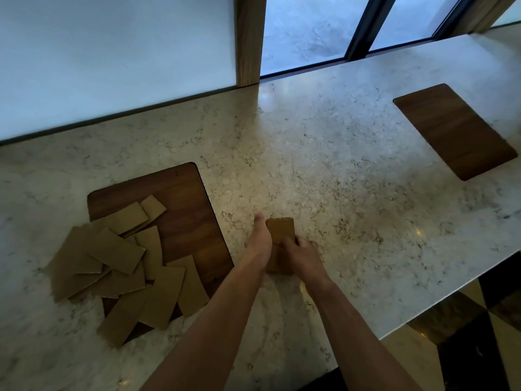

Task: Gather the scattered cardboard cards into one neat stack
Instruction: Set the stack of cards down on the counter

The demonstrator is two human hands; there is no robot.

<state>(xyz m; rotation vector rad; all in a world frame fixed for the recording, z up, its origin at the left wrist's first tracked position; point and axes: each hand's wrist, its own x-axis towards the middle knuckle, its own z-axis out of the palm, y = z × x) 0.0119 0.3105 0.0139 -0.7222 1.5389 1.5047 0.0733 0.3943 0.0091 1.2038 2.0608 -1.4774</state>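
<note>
1. Head view: a small stack of cardboard cards [280, 235] rests on the marble counter [352, 176], just right of the nearer wooden placemat [194, 221].
2. The left hand [258, 244] lies along the stack's left edge with its fingers straight and pressed flat against that side.
3. The right hand [303, 251] sits on the stack's right side with its fingers curled round the edge, gripping the cards.
4. Judging by this pose, the person is squaring up the cards gathered so far, so both hands are busy with the stack.
5. Most of the work seems left: a loose pile of scattered cards [124, 266] lies well to the left, overlapping at many angles, partly on the placemat and partly on the counter beyond its left and near edges.
6. The stack looks thin next to that pile, so only a small share appears collected.
7. A second wooden placemat [454, 131] lies far right with no cards on it.
8. A window [310, 26] runs behind the counter.
</note>
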